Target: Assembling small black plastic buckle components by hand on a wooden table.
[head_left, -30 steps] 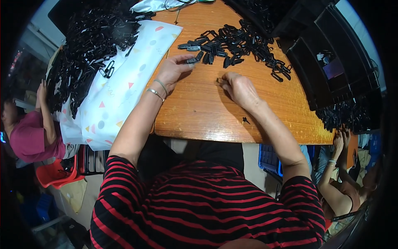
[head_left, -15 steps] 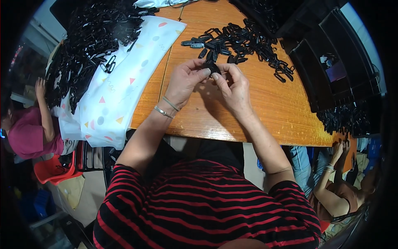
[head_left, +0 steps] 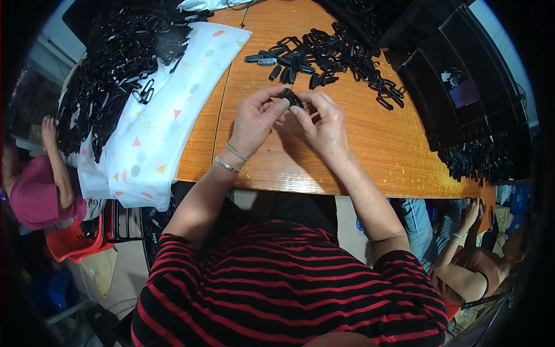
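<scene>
A small black plastic piece is pinched between my two hands above the wooden table. My left hand grips it from the left with thumb and forefinger, and a bracelet and a band circle that wrist. From the right, the thumb and fingers of my right hand close on the same piece. Fingers cover much of it, so its exact kind does not show. Just beyond my hands lies a loose pile of black oblong plastic pieces, some of them open loops and a few more solid.
At the left, a large heap of similar black parts lies on a patterned white plastic sheet. A dark bin stands at the right, with more black parts beside it. One person sits at left, another at right.
The whole view has shifted slightly. The black piece now sits at a different angle between my fingers, with more of its upper end showing. Both hands still grip it.
</scene>
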Available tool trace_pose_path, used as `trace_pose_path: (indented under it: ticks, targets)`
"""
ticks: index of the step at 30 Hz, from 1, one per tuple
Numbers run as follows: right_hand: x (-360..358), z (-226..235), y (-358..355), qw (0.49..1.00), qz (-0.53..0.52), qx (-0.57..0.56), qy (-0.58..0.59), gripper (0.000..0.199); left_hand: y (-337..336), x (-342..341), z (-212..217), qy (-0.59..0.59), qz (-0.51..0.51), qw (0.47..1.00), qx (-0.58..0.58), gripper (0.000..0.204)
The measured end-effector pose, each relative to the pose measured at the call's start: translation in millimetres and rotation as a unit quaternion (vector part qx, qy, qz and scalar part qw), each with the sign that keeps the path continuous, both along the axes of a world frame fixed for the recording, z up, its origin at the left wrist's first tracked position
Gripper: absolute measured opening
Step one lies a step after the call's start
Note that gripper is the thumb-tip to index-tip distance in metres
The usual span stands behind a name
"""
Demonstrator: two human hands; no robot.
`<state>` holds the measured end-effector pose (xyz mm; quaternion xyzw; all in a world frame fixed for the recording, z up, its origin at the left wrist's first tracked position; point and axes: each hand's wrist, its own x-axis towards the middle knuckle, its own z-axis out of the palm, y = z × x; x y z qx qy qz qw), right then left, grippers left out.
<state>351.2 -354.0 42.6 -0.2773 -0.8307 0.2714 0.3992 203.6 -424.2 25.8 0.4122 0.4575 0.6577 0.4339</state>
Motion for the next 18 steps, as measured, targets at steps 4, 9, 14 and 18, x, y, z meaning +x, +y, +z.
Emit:
trace_pose_path:
  ticks: [4,9,14,18]
  targets:
    - [-3,-16,-13,0.999,-0.03,0.017,-0.028,0.021,-2,11,-11,0.073,0.047,0.996,0.011,0.023]
    - [-9,-34,-19,0.999,-0.046,-0.013,0.015,0.041,3,17,-22,0.123,0.065,0.989,0.056,0.018]
    - [-11,-44,-12,0.991,0.01,-0.132,0.005,0.039,10,13,-24,0.076,-0.021,0.997,0.0,0.023]
    - [0,-38,10,0.983,0.054,-0.169,-0.043,0.033,24,-5,-34,0.027,-0.081,0.996,-0.024,0.024]
